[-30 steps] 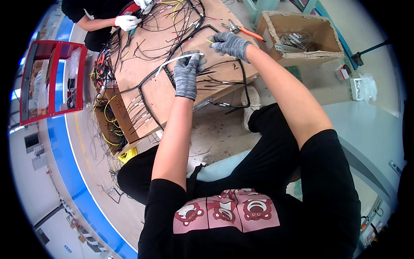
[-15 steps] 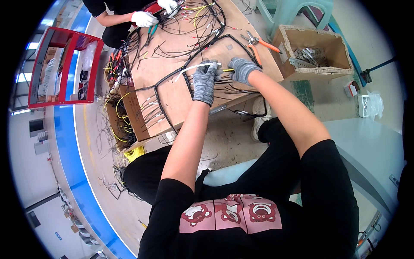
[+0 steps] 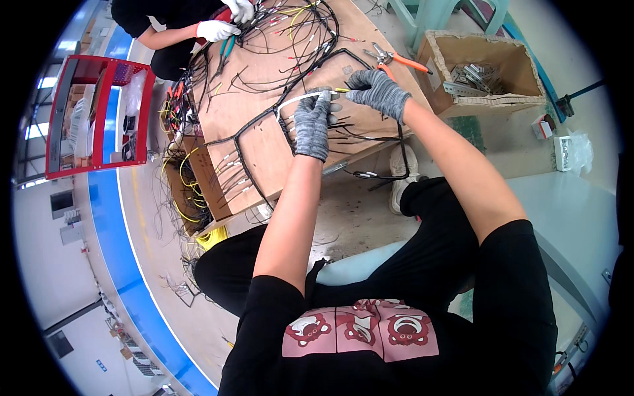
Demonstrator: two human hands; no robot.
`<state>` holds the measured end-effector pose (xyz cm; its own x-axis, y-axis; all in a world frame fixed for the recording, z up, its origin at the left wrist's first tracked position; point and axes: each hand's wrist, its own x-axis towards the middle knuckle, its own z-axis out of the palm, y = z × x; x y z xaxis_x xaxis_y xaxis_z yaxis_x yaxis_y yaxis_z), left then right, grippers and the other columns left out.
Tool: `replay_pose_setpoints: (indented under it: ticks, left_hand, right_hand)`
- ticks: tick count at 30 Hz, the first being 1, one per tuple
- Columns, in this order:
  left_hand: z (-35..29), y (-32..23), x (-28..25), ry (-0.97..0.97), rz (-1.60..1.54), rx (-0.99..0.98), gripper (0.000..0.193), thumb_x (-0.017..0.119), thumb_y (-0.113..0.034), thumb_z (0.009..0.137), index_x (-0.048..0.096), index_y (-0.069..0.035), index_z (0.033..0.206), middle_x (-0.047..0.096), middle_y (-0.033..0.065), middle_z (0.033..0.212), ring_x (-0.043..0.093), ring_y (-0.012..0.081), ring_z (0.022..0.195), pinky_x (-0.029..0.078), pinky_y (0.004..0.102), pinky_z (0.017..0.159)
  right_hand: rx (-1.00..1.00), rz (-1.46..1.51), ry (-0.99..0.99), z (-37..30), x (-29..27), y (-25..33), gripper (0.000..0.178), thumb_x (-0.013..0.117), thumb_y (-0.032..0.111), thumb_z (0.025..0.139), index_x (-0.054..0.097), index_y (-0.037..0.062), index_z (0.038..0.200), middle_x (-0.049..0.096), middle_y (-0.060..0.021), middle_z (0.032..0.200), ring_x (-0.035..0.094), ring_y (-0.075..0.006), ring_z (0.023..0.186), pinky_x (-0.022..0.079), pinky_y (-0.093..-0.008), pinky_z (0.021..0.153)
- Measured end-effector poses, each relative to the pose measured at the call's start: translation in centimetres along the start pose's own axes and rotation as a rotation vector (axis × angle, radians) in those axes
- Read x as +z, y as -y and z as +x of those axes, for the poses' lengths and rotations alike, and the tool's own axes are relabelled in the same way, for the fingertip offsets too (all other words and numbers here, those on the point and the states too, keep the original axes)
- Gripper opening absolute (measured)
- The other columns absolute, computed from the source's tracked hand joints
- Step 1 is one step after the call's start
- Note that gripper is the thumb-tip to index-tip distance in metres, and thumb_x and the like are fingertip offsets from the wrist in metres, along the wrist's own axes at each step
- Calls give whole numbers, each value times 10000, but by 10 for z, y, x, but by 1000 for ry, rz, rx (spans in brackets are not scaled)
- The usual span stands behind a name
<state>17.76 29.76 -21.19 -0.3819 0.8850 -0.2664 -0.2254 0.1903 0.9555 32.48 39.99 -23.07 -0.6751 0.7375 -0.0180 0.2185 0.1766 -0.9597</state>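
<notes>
My left hand (image 3: 312, 125), in a grey knitted glove, is closed on a narrow white strip (image 3: 292, 100) that curves out to the left, over the wooden tabletop. My right hand (image 3: 380, 94), gloved alike, pinches a small yellow piece (image 3: 341, 90) at its fingertips; its dark end points toward the strip's right end. Whether the two touch, I cannot tell. Beneath and around both hands spreads a black wire harness (image 3: 239, 140), its branches ending in loose black wires with white tags. Orange-handled pliers (image 3: 403, 61) lie just beyond my right hand.
A co-worker's white-gloved hand (image 3: 218, 30) is at the far left, beside teal-handled pliers (image 3: 226, 53). To the right stands a cardboard box (image 3: 489, 102) of metal parts, near a green stool (image 3: 404, 23). Tangled wires fill a box (image 3: 177, 185) left of the table.
My right hand has risen with the yellow piece, bringing it level with the white strip's right end. My left hand keeps its hold almost in place. The view has shifted slightly.
</notes>
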Motion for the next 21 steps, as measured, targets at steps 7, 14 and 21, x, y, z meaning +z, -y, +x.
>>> replay_pose_setpoints:
  ticks: [7, 14, 21]
  left_hand:
    - [4, 4, 0, -6, -128, 12, 198, 510, -160, 894, 526, -20, 1034, 621, 86, 885, 604, 125, 701, 482, 200, 526]
    - [5, 3, 2, 1, -248, -2, 191, 512, -146, 894, 517, -12, 1030, 615, 96, 874, 607, 136, 709, 496, 203, 534]
    - [5, -3, 1, -2, -133, 37, 178, 514, -134, 892, 535, 0, 1006, 620, 82, 828, 610, 133, 682, 497, 199, 535]
  right_hand:
    - [7, -43, -9, 2, -1, 6, 230, 697, 160, 738, 590, -12, 848, 592, -30, 753, 521, -95, 706, 454, -250, 683]
    - [14, -52, -16, 1, -3, 9, 216, 697, 149, 728, 593, -8, 832, 581, -26, 705, 510, -105, 674, 448, -262, 663]
    - [-6, -55, -24, 2, -2, 8, 229, 694, 131, 722, 590, -18, 860, 581, -38, 714, 508, -111, 676, 447, -271, 664]
